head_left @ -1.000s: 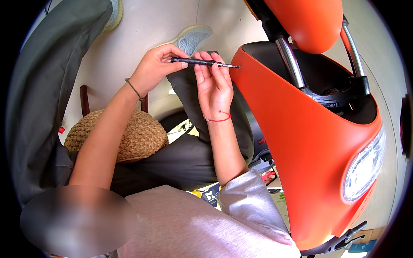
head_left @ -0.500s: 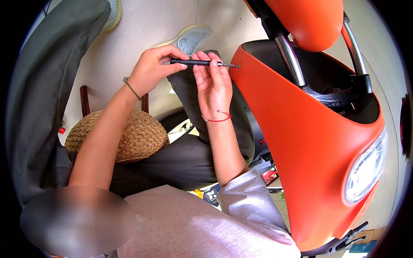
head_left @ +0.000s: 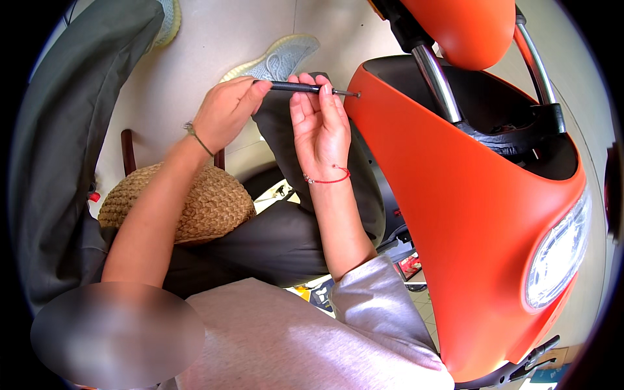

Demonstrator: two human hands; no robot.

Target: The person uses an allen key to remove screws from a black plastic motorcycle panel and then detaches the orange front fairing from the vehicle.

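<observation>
A black-handled screwdriver (head_left: 296, 86) lies nearly level, its metal tip meeting a small screw (head_left: 357, 95) near the left edge of an orange scooter body panel (head_left: 442, 214). Around the handle's rear end, my left hand (head_left: 226, 112) is closed, with its thumb along the handle and the other fingers mostly hidden. My right hand (head_left: 324, 130), palm up, grips the front of the handle between the thumb and the fingers beneath it. Whether the tip is fully seated in the screw is too small to tell.
Chrome tubes (head_left: 437, 81) rise from the dark opening in the panel, below another orange part (head_left: 474, 32). A clear headlight (head_left: 558, 253) is at the right. A woven stool seat (head_left: 211, 205) lies beneath my left forearm. My shoe (head_left: 276, 60) rests on the pale floor.
My left hand has rolled over, from a fingertip hold to fingers curled around the handle's end. The right hand keeps its hold, and the screwdriver tip stays at the screw.
</observation>
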